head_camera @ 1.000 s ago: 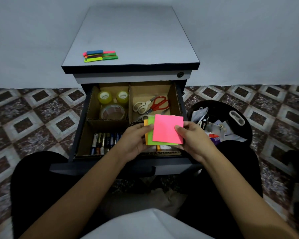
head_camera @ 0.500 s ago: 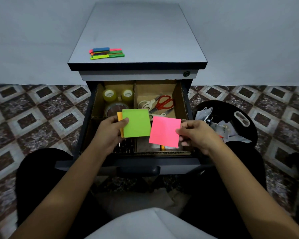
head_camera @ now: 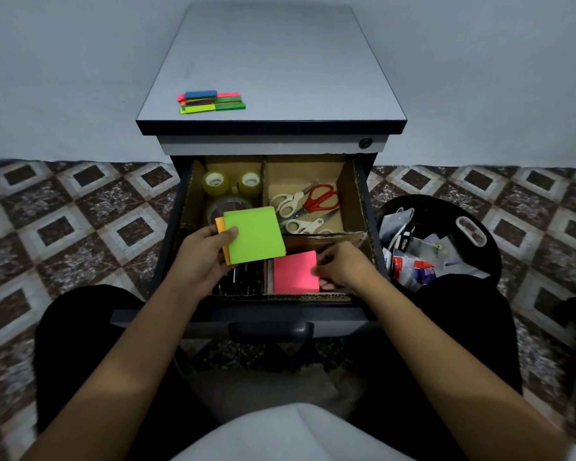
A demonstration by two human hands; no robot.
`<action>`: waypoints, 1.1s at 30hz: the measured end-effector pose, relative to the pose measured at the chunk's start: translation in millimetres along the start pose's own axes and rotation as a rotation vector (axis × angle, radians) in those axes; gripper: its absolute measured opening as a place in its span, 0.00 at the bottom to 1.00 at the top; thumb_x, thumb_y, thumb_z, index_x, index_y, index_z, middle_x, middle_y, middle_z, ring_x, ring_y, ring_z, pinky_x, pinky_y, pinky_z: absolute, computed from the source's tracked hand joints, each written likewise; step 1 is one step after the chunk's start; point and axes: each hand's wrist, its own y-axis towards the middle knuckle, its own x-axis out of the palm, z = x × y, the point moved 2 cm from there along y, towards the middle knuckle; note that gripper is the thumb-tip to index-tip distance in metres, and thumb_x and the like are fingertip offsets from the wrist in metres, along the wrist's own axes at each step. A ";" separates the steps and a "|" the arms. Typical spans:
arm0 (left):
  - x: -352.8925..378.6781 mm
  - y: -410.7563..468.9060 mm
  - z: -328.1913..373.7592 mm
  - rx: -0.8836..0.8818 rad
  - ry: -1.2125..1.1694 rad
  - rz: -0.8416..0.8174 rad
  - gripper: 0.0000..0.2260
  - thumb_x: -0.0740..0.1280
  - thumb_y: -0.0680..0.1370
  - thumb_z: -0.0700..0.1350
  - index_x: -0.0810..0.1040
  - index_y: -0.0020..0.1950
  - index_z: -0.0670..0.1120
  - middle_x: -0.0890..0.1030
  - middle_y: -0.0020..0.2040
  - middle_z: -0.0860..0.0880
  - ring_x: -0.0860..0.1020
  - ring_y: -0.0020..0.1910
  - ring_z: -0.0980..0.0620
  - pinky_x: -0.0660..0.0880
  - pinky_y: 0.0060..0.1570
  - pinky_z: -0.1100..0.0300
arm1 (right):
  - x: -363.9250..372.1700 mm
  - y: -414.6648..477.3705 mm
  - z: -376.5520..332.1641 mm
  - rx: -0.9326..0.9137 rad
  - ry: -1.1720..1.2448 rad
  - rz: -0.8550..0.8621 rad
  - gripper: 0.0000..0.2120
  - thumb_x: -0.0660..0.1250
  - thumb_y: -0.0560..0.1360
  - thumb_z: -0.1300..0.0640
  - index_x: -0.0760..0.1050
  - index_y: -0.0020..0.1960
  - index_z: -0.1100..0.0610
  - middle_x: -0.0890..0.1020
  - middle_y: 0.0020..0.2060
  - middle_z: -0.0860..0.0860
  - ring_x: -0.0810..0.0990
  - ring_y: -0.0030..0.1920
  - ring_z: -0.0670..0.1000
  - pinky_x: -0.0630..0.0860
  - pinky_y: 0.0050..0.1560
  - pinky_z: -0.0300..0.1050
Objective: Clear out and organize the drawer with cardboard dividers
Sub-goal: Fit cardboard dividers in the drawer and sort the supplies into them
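Drawer is pulled open; cardboard dividers split it into four compartments.

Front right compartment: pink pad of sticky notes, down inside the compartment. We cannot tell if it lies flat on the bottom. The right hand pinches the pad at its right edge, thumb on top and fingers curled beneath.

Above the front left compartment: the left hand grips a green pad, thumb pressed on its left face, with an orange pad stacked under it and showing along the left side. Both pads are held in the air, tilted slightly.

Front left compartment: dark pens, partly hidden by the left hand and the green pad.

Rear left: two small tape rolls standing side by side and one large clear roll in front of them.

Rear right: red scissors and two white pairs, overlapping.

The cabinet top carries a small stack of coloured strips near its front left corner.

To the right of the drawer stands a black bin with paper and packaging inside. Patterned tile floor all around.
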 end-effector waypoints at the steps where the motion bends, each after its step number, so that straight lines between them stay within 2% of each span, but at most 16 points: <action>1: -0.1 0.1 -0.7 -0.002 0.000 -0.003 0.06 0.62 0.79 0.37 0.73 0.55 0.41 0.79 0.46 0.46 0.78 0.43 0.51 0.79 0.29 0.64 | 2.4 1.3 -0.9 -0.029 -0.058 0.022 0.05 0.69 0.73 0.65 0.79 0.47 0.66 0.78 0.29 0.54 0.74 0.19 0.39 0.69 0.21 0.31; 4: -0.4 0.3 -2.0 -0.006 0.009 -0.001 0.09 0.62 0.79 0.37 0.72 0.59 0.41 0.79 0.47 0.46 0.78 0.44 0.51 0.78 0.29 0.64 | 7.0 4.1 -0.9 -0.085 -0.220 0.126 0.06 0.72 0.71 0.61 0.81 0.43 0.65 0.83 0.38 0.59 0.79 0.33 0.48 0.72 0.31 0.37; 6: 0.0 0.3 -2.9 -0.012 0.012 -0.007 0.10 0.62 0.79 0.37 0.72 0.59 0.41 0.79 0.47 0.46 0.78 0.44 0.51 0.78 0.29 0.64 | 9.5 5.0 0.1 -0.103 -0.246 0.171 0.08 0.73 0.70 0.60 0.81 0.41 0.65 0.84 0.40 0.60 0.81 0.40 0.53 0.76 0.38 0.40; 8: 0.2 0.3 -3.7 -0.014 0.018 -0.009 0.09 0.62 0.79 0.37 0.72 0.59 0.41 0.79 0.47 0.46 0.78 0.44 0.51 0.79 0.30 0.64 | 10.1 5.0 1.2 -0.118 -0.230 0.187 0.07 0.72 0.70 0.60 0.80 0.38 0.64 0.83 0.36 0.57 0.82 0.37 0.50 0.77 0.39 0.39; 11: 1.2 0.2 -5.2 -0.019 0.020 -0.016 0.09 0.62 0.79 0.37 0.72 0.59 0.41 0.79 0.47 0.46 0.79 0.44 0.51 0.78 0.30 0.63 | 8.9 3.9 4.6 -0.066 -0.033 0.146 0.09 0.70 0.72 0.65 0.76 0.34 0.60 0.77 0.24 0.51 0.75 0.19 0.40 0.74 0.26 0.30; 13: 2.7 -0.1 -6.1 -0.023 0.028 -0.021 0.10 0.62 0.79 0.37 0.72 0.60 0.41 0.79 0.46 0.46 0.79 0.44 0.51 0.78 0.31 0.62 | 6.9 1.8 5.7 -0.035 0.062 0.128 0.08 0.69 0.73 0.67 0.77 0.35 0.62 0.77 0.23 0.52 0.74 0.17 0.40 0.74 0.23 0.31; 16: 6.7 -1.2 -7.4 -0.031 0.018 -0.032 0.09 0.62 0.79 0.37 0.72 0.59 0.40 0.79 0.46 0.45 0.79 0.43 0.50 0.79 0.31 0.63 | 3.5 -2.3 4.7 -0.014 0.126 0.100 0.05 0.66 0.74 0.67 0.80 0.41 0.67 0.77 0.22 0.51 0.75 0.18 0.43 0.74 0.22 0.33; 18: 9.3 -2.5 -7.7 -0.040 0.014 -0.041 0.06 0.62 0.79 0.37 0.74 0.55 0.41 0.79 0.46 0.45 0.79 0.43 0.50 0.79 0.30 0.63 | 1.2 -4.7 3.0 -0.014 0.182 0.104 0.08 0.63 0.76 0.66 0.78 0.40 0.63 0.78 0.25 0.54 0.75 0.22 0.47 0.75 0.24 0.36; 20: 13.4 -3.6 -8.1 -0.053 0.007 -0.063 0.04 0.62 0.78 0.37 0.75 0.50 0.43 0.80 0.46 0.45 0.79 0.43 0.50 0.79 0.30 0.63 | -1.7 -8.3 -1.8 -0.031 0.393 0.083 0.11 0.60 0.79 0.65 0.76 0.39 0.61 0.78 0.30 0.56 0.75 0.24 0.47 0.76 0.28 0.39; 23: 24.4 -6.9 -11.1 -0.087 0.004 -0.116 0.03 0.63 0.78 0.37 0.75 0.50 0.43 0.80 0.46 0.45 0.79 0.44 0.50 0.80 0.33 0.61 | -5.9 -17.0 -12.5 -0.029 0.733 -0.053 0.11 0.60 0.80 0.56 0.75 0.45 0.62 0.79 0.33 0.55 0.79 0.30 0.48 0.80 0.33 0.39; 26: 37.7 -10.8 -15.9 -0.124 0.019 -0.177 0.03 0.64 0.78 0.38 0.76 0.51 0.42 0.81 0.46 0.44 0.80 0.44 0.50 0.81 0.35 0.60 | -10.3 -23.7 -15.7 -0.022 0.767 -0.135 0.10 0.64 0.77 0.56 0.75 0.46 0.63 0.82 0.38 0.55 0.81 0.38 0.50 0.81 0.39 0.43; 28: 43.9 -12.7 -18.1 -0.151 0.000 -0.199 0.04 0.63 0.79 0.41 0.76 0.50 0.42 0.81 0.45 0.43 0.80 0.44 0.49 0.80 0.36 0.59 | -13.7 -26.7 -13.5 -0.003 0.766 -0.118 0.06 0.66 0.76 0.61 0.74 0.42 0.63 0.82 0.36 0.55 0.81 0.33 0.48 0.80 0.32 0.40; 30: 47.9 -13.0 -19.4 -0.182 -0.013 -0.207 0.07 0.59 0.81 0.41 0.76 0.49 0.41 0.81 0.43 0.42 0.80 0.42 0.49 0.80 0.34 0.60 | -17.5 -27.2 -8.3 0.014 0.716 -0.066 0.07 0.66 0.75 0.63 0.74 0.38 0.60 0.81 0.32 0.54 0.78 0.28 0.48 0.73 0.28 0.38; 33: 51.9 -13.3 -21.2 -0.168 0.046 -0.231 0.08 0.56 0.81 0.36 0.75 0.48 0.40 0.80 0.42 0.42 0.80 0.38 0.50 0.80 0.32 0.61 | -24.3 -24.4 1.4 0.038 0.682 -0.008 0.06 0.67 0.75 0.63 0.74 0.40 0.59 0.81 0.38 0.55 0.80 0.36 0.49 0.75 0.37 0.43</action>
